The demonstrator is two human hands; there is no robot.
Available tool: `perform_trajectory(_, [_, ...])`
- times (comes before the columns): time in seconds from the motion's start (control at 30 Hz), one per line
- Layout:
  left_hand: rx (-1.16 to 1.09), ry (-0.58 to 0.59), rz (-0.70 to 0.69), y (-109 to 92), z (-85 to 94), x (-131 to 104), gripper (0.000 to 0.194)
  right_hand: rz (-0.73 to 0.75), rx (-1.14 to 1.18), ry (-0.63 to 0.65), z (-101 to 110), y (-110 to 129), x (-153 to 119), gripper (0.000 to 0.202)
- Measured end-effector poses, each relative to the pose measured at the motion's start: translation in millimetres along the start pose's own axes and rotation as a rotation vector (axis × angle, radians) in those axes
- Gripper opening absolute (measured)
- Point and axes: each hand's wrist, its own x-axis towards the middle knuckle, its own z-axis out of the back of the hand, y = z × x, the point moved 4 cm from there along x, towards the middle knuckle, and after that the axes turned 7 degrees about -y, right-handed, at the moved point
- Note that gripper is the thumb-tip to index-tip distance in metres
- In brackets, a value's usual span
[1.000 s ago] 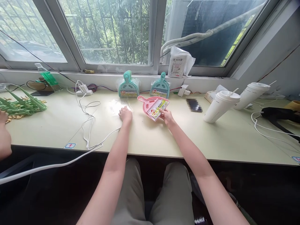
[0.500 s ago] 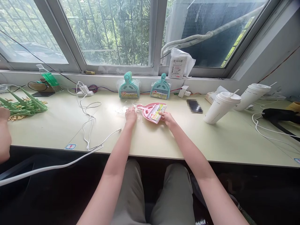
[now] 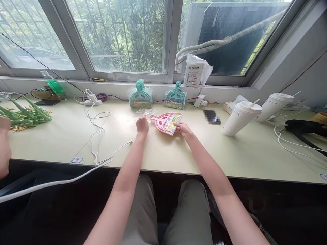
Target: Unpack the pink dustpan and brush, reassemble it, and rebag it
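A pink mini dustpan with its small brush [image 3: 161, 123] is at the middle of the table, its handle pointing left. My right hand [image 3: 183, 129] is closed on its right edge, thumb over the printed card [image 3: 175, 119]. Left of the dustpan handle, my left hand [image 3: 142, 126] is closed in a pinch on a crumpled clear plastic bag [image 3: 146, 111], which spreads out behind the fingers. Behind them, teal dustpan-and-brush sets stand in clear wrap: one stack [image 3: 140, 95] at the left, another [image 3: 175, 97] at the right.
White cables [image 3: 96, 136] lie across the table [image 3: 173, 156] on the left, near green plastic pieces [image 3: 30, 114] and another person's arm [image 3: 3, 146]. Rightward are a dark phone-like object [image 3: 212, 116] and two white lidded cups [image 3: 241, 118]. A white package [image 3: 195, 72] stands on the sill.
My left hand has turned into a tighter fist, drawn slightly left of the dustpan handle, and the clear bag now bunches up behind it. My right hand and the dustpan stay nearly still.
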Motion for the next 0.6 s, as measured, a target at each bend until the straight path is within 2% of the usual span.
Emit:
perform_trajectory(0.13, [-0.134,0.022,-0.081,-10,0.6,-6,0.029,0.013,-0.047,0.107,-18,-4,-9,0.010])
perform_trajectory(0.27, [-0.320,0.045,-0.150,-27,6.2,-13,0.026,0.071,0.022,0.051,-25,-6,-16,0.011])
perform_trajectory(0.3, [-0.365,0.023,-0.182,-33,10.4,-15,0.028,0.082,0.050,0.030,-25,-6,-16,0.012])
perform_trajectory(0.37, [-0.419,-0.104,-0.184,-40,22.3,-18,0.039,0.113,0.106,0.001,-24,-7,-16,0.014])
perform_trajectory(0.4, [-0.432,-0.198,-0.123,-40,28.8,-18,0.050,0.135,0.132,-0.007,-23,-6,-15,0.015])
perform_trajectory(0.47, [-0.482,-0.361,0.106,-31,37.4,-17,0.070,0.180,0.176,-0.012,-22,-4,-14,0.016])
perform_trajectory(0.5, [-0.549,-0.379,0.226,-25,37.0,-15,0.073,0.200,0.191,-0.005,-21,-3,-14,0.016])
perform_trajectory(0.53, [-0.651,-0.340,0.324,-19,32.9,-12,0.072,0.213,0.198,0.004,-21,-2,-13,0.016])
perform_trajectory(0.6, [-0.928,-0.111,0.426,-13,16.2,-5,0.067,0.231,0.188,0.031,-21,1,-13,0.019])
